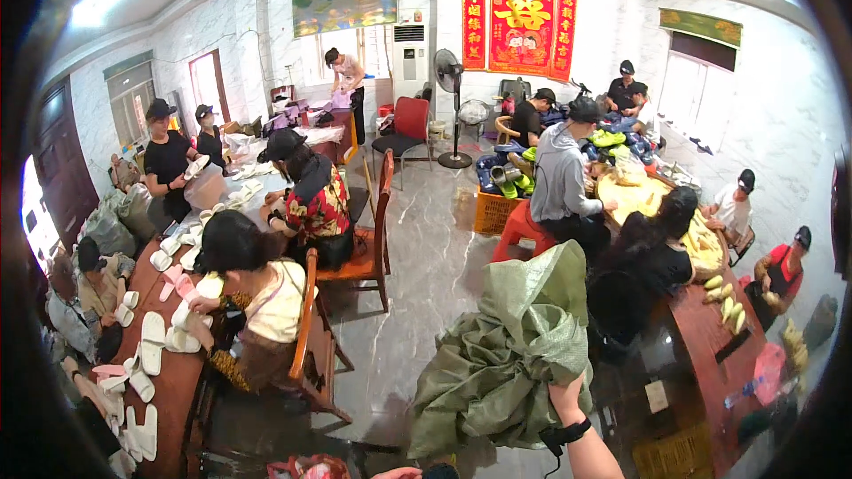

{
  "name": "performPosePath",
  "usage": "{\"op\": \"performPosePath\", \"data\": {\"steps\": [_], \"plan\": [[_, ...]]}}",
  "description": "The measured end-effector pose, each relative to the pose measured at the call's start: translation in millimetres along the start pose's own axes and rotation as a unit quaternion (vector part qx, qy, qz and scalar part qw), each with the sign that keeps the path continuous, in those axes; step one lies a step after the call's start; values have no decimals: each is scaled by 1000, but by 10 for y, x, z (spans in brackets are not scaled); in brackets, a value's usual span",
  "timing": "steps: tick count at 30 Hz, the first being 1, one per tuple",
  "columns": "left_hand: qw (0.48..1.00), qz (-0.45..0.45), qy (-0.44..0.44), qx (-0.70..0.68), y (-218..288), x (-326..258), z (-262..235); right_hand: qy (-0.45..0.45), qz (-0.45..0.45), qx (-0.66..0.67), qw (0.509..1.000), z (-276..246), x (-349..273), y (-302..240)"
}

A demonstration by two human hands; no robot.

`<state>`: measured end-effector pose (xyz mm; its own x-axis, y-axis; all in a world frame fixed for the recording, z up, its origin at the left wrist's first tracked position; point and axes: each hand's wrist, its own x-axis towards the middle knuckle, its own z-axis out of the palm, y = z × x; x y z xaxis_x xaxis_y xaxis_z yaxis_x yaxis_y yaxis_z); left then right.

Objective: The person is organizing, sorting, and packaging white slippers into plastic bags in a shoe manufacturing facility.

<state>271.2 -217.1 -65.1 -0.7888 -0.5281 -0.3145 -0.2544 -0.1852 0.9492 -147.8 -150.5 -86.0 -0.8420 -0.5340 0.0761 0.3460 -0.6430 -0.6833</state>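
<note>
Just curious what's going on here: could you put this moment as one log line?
right hand: gripping green woven sack, held up | left hand: low at frame edge, grip unclear | around: people at tables with white slippers

On my feed: long wooden table (169,372) at left, strewn with white slippers (151,341) and a few pink ones, several seated people working at it. Wooden chairs (373,239) beside them on grey marble floor (426,257). Red armchair (410,124) and standing fan (450,75) near the back wall, under red hanging banners (521,16). Orange crate (493,211) mid-room. At right, a second table (710,319) with yellow slippers (723,297), more people seated round it.
</note>
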Motion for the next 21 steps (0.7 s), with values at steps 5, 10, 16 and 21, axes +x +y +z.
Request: {"op": "performPosePath", "data": {"steps": [5, 10, 16, 21], "plan": [[998, -1, 8, 60, 709, 1599, -544, -43, -182, -566, 803, 345, 1291, 315], [998, 22, 22, 49, 1368, 2996, -1104, -20, -195, -579, 791, 575, 2730, 527], [993, -11, -35, 115, 1950, 4699, -1578, 10, -171, -379, 909, 795, 4455, 1124], [997, -13, 15, 71, 2280, 6188, -1942, 15, -284, -583, 762, 1088, 5987, 1618]]}}
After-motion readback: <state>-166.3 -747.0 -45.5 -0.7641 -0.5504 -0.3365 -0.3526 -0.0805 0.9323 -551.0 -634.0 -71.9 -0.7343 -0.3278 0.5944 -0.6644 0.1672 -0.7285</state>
